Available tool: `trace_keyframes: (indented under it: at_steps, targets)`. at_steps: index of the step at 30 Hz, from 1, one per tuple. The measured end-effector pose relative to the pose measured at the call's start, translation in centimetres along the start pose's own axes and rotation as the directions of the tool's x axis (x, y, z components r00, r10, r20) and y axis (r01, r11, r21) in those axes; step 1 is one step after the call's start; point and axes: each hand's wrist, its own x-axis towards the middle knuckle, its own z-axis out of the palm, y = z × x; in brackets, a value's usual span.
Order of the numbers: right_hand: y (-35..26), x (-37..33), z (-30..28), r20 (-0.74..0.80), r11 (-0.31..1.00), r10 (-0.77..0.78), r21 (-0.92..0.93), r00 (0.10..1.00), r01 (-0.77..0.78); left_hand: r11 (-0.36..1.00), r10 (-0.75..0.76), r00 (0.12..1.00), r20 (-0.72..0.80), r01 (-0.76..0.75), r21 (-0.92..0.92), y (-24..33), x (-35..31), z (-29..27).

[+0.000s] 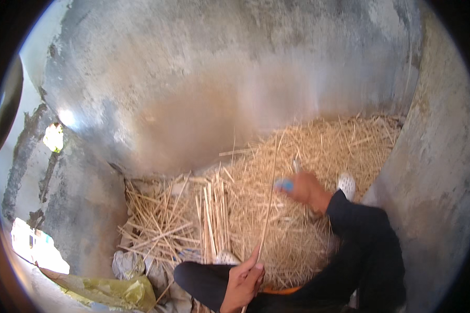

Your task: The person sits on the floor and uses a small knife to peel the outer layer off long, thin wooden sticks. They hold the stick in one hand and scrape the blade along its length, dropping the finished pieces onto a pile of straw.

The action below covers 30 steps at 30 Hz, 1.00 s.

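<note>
A long, thin wooden strip [269, 208], which looks like split bamboo, leans upward and away across the middle of the view. My left hand [244, 281] is closed around its lower part, above my bent knee. To the right of the strip, my right hand [309, 189] is curled into a fist and blurred by motion. From its top a pale, blade-like tool [296, 164] sticks out; its handle is hidden. Something blue [283, 184] sits at the fingers on the strip's side, too smeared to name. Whether it touches the strip I cannot tell.
Straw-like shavings [360, 141] cover the ground. A bundle of strips [213, 219] and a loose, crossed pile [156, 224] lie to the left. A yellow sack [125, 292] is at lower left. Concrete walls [193, 78] close in the space. A white shoe [346, 183] shows beyond my right arm.
</note>
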Motion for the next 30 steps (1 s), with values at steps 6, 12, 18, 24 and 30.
trace_keyframes:
  at_steps: [6, 12, 18, 24, 30]
  targets:
    - [-4.2, -1.0, -1.3, 0.022, 0.974, -0.222, -0.032, 0.975, 0.223, 0.981, 0.061, 0.994, -0.086, -0.044, 0.191, 0.7, -1.2, 0.0]
    - [-5.4, -2.9, -0.8, 0.141, 0.972, -0.234, 0.004, 0.962, 0.236, 0.971, 0.085, 0.994, -0.075, -0.066, 0.229, 0.9, -1.1, 0.3]
    - [-2.2, 0.1, -1.9, -0.085, 0.975, -0.219, -0.062, 0.972, 0.214, 0.981, 0.041, 0.997, -0.066, -0.028, 0.190, 1.1, -1.2, 0.4]
    - [5.7, 5.2, -1.1, -0.168, 0.985, 0.170, 0.008, 0.971, -0.171, 0.890, 0.319, 0.948, 0.019, -0.306, 0.337, -1.4, -2.2, 1.2]
    - [10.7, 4.8, -6.6, -0.187, 0.854, 0.490, 0.297, 0.851, -0.427, 0.987, -0.133, 0.990, 0.048, 0.127, 0.103, -0.5, -0.5, -1.0]
